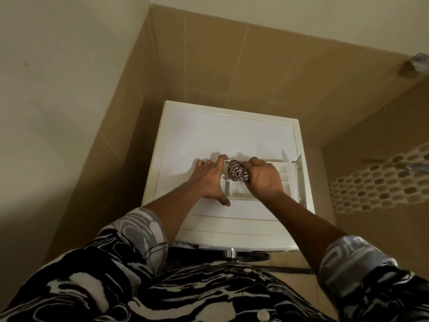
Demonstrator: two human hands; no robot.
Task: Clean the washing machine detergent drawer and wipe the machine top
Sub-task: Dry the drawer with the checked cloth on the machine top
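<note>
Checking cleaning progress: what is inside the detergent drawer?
The right hand holds a bunched striped cloth inside the detergent drawer. Bare ribbed sections show at its right end. Anything under cloth and hand is hidden.

Flat white washing machine top (220, 135): rear half and front strip open for passage. Obstacles: long white plastic detergent drawer (284, 175) lying mid-right; left hand (209, 180) braced against it, right hand (264, 180) pressing a bunched brown-and-white striped cloth (236, 174) into it; tan tiled wall (209, 54) close behind

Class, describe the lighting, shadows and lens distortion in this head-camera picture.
Head view: dim, warm light; the left hand and the right hand, gripping the striped cloth, throw soft shadows onto the white machine top; the wide lens splays the tiled walls outward; no strong glare.
</note>
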